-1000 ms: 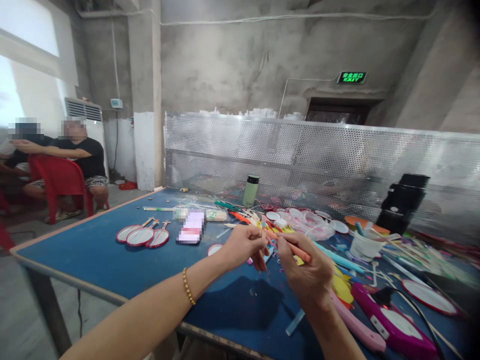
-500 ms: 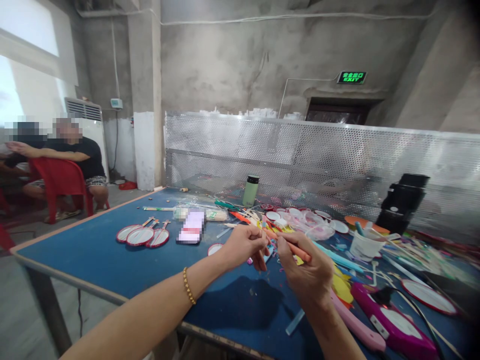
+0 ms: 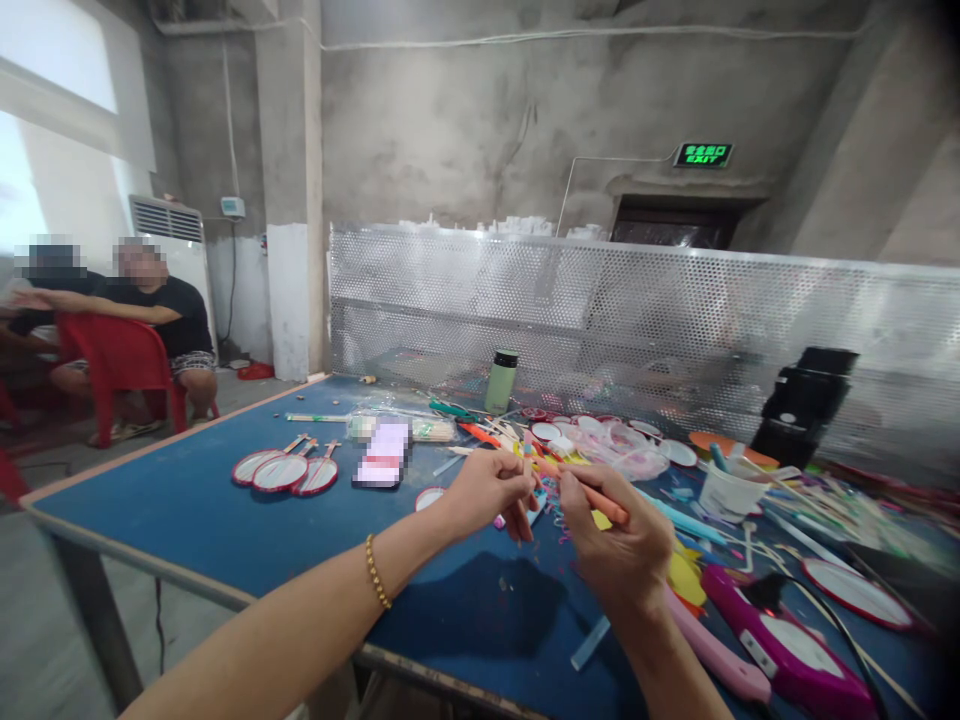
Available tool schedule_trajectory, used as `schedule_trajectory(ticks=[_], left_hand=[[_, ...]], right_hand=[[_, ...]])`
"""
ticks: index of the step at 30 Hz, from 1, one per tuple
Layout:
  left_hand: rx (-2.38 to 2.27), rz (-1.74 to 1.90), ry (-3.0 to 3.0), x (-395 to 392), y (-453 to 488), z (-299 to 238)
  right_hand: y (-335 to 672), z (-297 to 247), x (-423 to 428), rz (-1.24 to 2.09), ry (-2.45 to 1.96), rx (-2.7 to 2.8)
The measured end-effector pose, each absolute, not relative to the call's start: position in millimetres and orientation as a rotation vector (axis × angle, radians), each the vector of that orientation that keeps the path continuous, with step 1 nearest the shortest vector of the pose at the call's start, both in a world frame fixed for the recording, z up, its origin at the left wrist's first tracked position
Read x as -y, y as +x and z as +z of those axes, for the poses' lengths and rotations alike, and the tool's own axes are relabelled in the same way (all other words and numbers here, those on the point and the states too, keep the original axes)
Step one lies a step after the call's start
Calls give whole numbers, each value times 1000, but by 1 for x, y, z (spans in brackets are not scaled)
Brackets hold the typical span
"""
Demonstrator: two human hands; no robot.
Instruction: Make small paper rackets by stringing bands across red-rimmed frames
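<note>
My left hand (image 3: 504, 492) is closed in a pinch above the table, thumb against the fingers. What it pinches is too small to make out; a small pale pink and blue strip (image 3: 528, 442) shows just above its fingertips. To its right, my right hand (image 3: 622, 525) grips an orange pen-shaped tool (image 3: 604, 503) like a pencil. The tool's front end points left toward my left fingertips; whether it touches anything there is hidden. Small coloured scraps (image 3: 553, 515) lie on the table under and between the hands.
On the blue table (image 3: 225, 545) lie small round red-rimmed paddles (image 3: 281, 472), a phone (image 3: 382, 455), a pink-handled tool (image 3: 720, 650) and a purple power strip (image 3: 787, 635). A green bottle (image 3: 501, 382) and a white tub (image 3: 731, 492) stand farther back. People sit at the left.
My right hand and the orange tool have shifted slightly right, away from my left fingertips. My left hand has stayed in place.
</note>
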State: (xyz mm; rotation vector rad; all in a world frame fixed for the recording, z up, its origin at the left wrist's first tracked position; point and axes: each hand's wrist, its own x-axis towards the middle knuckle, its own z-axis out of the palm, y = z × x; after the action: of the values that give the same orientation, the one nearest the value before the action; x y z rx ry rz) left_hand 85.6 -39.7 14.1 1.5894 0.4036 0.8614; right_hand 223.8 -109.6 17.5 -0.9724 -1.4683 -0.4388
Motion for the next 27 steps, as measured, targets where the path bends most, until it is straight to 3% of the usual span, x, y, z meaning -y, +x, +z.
schedule_trajectory(ticks=[27], left_hand=[[-403, 865, 1573, 40, 86, 14]], right_hand=[[223, 16, 108, -424, -936, 1507]])
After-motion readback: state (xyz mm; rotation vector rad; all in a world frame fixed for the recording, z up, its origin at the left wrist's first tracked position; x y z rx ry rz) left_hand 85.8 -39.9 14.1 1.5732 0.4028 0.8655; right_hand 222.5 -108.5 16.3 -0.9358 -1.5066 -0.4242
